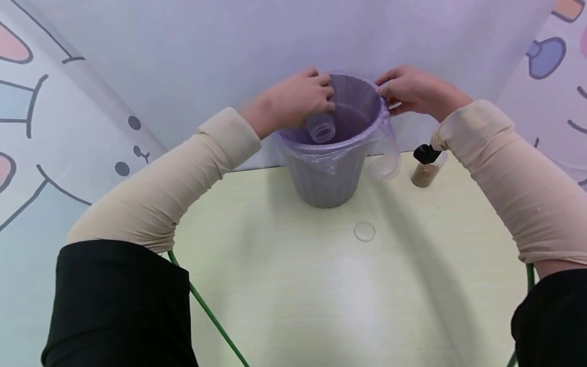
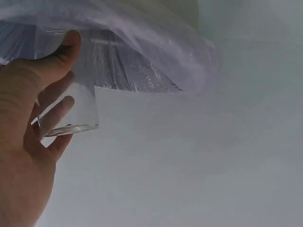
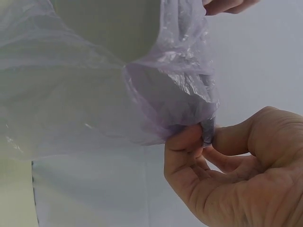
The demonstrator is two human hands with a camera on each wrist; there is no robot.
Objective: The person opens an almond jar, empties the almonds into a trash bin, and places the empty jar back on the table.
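My left hand (image 1: 298,101) grips a clear cup (image 1: 321,127), tilted with its mouth down inside the purple bin (image 1: 326,178). In the left wrist view, the thumb and fingers of that hand (image 2: 35,94) wrap round the see-through wall of the cup (image 2: 85,101). A thin, see-through purple plastic bag (image 1: 327,161) lines the bin and folds over its rim. At the bin's right side, my right hand (image 1: 415,93) pinches the edge of this bag between thumb and finger, as the bag (image 3: 165,101) shows in the right wrist view.
Right of the bin stands a small clear container with brown contents (image 1: 424,174) and a black top (image 1: 426,153), partly behind the right sleeve. A thin clear ring (image 1: 364,232) lies on the pale tabletop (image 1: 293,285). Green cords (image 1: 215,321) run below both sleeves. Behind the bin is a white backdrop (image 1: 220,51).
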